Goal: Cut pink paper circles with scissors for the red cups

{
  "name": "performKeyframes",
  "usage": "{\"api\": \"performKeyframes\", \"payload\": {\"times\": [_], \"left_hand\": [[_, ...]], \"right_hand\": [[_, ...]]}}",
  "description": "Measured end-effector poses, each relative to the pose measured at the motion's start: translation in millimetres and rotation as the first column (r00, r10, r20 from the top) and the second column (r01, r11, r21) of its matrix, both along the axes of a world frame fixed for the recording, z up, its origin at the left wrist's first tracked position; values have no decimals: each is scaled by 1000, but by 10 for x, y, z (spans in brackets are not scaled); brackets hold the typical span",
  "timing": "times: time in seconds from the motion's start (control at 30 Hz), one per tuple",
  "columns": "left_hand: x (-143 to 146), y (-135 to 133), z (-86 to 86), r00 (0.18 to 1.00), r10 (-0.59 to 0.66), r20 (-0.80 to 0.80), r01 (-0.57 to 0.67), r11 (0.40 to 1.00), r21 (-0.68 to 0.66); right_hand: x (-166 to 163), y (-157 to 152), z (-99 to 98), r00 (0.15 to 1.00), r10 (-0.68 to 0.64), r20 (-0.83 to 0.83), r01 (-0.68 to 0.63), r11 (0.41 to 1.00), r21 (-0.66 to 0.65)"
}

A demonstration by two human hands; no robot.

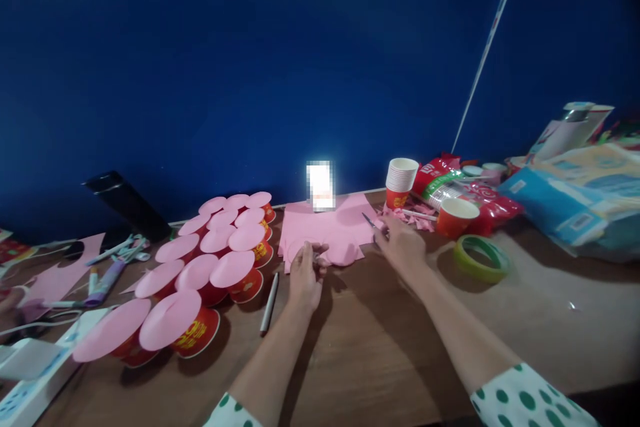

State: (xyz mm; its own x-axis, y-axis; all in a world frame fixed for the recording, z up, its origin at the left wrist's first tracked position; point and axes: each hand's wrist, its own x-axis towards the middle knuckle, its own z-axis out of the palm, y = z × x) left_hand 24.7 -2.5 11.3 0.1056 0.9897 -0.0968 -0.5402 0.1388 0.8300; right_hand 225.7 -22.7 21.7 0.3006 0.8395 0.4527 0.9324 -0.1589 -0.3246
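My left hand (306, 277) is closed at the front edge of the pink paper (345, 217), fingers pinched on a piece of it. Exactly how much paper lies between the fingers is hard to make out. Closed round a pair of scissors (369, 220), my right hand (404, 247) is over the sheet's right side, the blades pointing up and left. The scissors' handles are hidden in the hand. A rounded pink piece (343, 253) lies along the sheet's front edge.
Upturned red paper cups (197, 333) with pink discs (173, 320) stand in rows at left, beside a grey pen (270, 303). Stacked cups (401, 180), pink scraps (420, 217), green tape (481, 259) and a blue packet (555, 200) are at right. A power strip (65, 360) lies front left.
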Motion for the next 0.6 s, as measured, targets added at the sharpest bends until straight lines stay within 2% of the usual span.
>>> {"api": "performKeyframes", "payload": {"times": [0.07, 0.17, 0.27, 0.4, 0.53, 0.6], "left_hand": [[3, -3, -23, 999, 1, -34, 0, 999, 32], [20, 2, -67, 999, 28, -46, -25, 998, 63], [32, 4, -104, 994, 73, -83, -66, 994, 87], [22, -29, -84, 967, 119, -224, -90, 986, 138], [22, -88, 27, 959, 127, -252, -86, 982, 170], [36, -131, 105, 960, 86, -266, -42, 985, 166]], "right_hand": [[138, -9, 52, 992, -101, 71, 104, 994, -38], [295, -44, 135, 974, -157, 160, 184, 969, -165], [377, -118, 181, 966, -169, 198, 219, 938, -269], [422, -272, 122, 971, -170, 166, 223, 892, -394], [438, -445, 33, 964, -163, 208, 228, 912, -342], [400, -545, 17, 976, -165, 144, 204, 922, -328]]}}
